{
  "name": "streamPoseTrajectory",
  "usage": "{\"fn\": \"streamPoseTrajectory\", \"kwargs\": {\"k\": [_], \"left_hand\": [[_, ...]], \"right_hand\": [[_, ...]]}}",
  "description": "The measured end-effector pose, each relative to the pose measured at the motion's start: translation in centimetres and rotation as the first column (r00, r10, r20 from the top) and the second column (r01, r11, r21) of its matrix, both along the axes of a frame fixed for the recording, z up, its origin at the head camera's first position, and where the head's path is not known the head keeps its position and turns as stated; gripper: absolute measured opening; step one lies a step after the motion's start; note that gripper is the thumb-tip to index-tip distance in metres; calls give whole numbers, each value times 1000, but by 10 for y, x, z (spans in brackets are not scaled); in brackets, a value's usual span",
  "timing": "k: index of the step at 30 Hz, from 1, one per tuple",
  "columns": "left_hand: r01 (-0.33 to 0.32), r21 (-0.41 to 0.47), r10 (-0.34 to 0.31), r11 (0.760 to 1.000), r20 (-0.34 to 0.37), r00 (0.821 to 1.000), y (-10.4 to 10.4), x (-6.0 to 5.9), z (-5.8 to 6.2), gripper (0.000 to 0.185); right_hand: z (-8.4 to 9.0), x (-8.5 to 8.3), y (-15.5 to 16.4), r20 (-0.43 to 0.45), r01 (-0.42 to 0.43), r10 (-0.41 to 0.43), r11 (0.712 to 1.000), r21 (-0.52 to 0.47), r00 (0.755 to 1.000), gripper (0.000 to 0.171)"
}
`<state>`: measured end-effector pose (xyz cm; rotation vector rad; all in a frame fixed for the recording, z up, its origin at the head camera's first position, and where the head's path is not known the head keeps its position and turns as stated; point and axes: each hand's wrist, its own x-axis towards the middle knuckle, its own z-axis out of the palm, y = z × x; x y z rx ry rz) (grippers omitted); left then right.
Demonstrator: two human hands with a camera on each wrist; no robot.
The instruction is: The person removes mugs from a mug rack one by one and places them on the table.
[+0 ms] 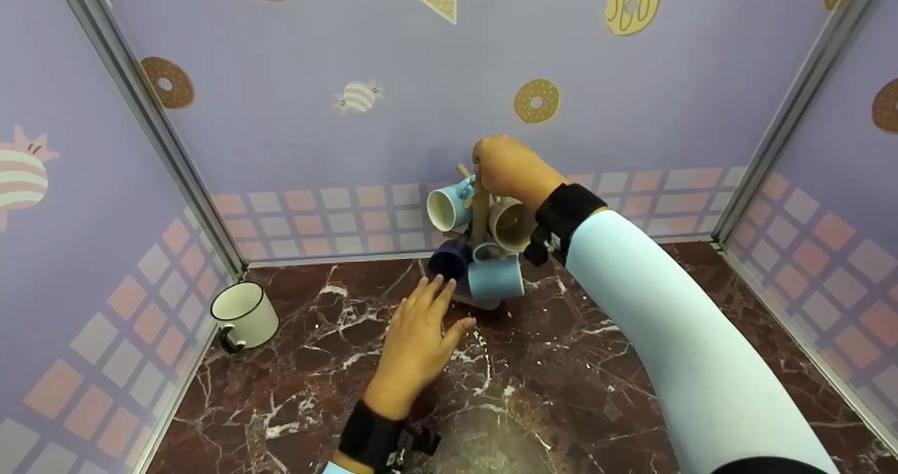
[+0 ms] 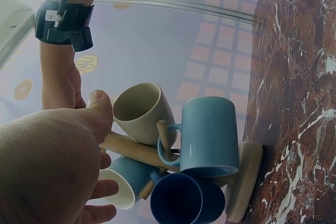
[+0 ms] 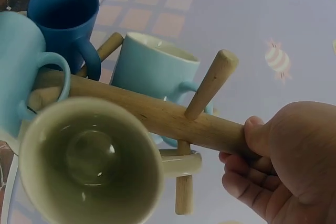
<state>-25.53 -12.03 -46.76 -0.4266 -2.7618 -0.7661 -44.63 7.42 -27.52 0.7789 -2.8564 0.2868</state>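
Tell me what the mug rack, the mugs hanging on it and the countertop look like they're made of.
Mug rack: apparently unfinished light wood, matte, with faint grain on post and pegs; the right hand grips its top.
Mugs, such as the cream mug: probably glazed ceramic, judging by thick walls and soft glossy reflections.
Countertop: dark red-brown with white veining, polished; marble or an imitation.

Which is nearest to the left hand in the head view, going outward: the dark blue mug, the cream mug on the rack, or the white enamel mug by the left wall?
From the left hand:
1. Dark blue mug, just beyond the fingertips, low on the rack.
2. Cream mug, higher up, on the rack's right side.
3. White enamel mug, far left, by the wall.
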Motion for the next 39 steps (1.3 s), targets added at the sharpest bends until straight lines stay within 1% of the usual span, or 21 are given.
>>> {"fn": "streamPoseTrajectory", "kwargs": {"k": [5,12,16,21,25,29,32,37,39], "left_hand": [[-2,-5,2,1000,7,1000,-1,0,1,82],[-3,3,3,1000,-3,1000,-1,0,0,79],[1,-1,-1,1000,-8,1000,0,0,0,81],[2,10,-2,1000,-23,1000,-1,0,0,81],[5,16,-4,1000,-44,999,-1,0,-1,80],[11,7,-11,1000,-49,999,-1,1,-1,81],[13,0,-13,1000,-38,999,-1,1,-2,83],[10,6,-10,1000,-22,1000,0,1,-1,84],[8,8,-8,1000,-12,1000,0,1,0,84]], "right_hand": [[1,2,-5,-8,31,-31,999,15,999,18],[1,2,-9,5,83,-83,997,10,997,21],[1,1,-9,0,104,-104,995,-3,995,22],[0,2,-10,-2,107,-107,994,-18,994,25],[-1,5,-12,21,111,-110,994,-26,994,29],[-1,7,-14,52,138,-136,990,-43,989,33],[-2,6,-13,20,136,-136,990,-22,991,37],[-5,3,-11,-78,117,-115,993,17,990,42],[-5,2,-10,-90,120,-119,993,8,989,43]]}}
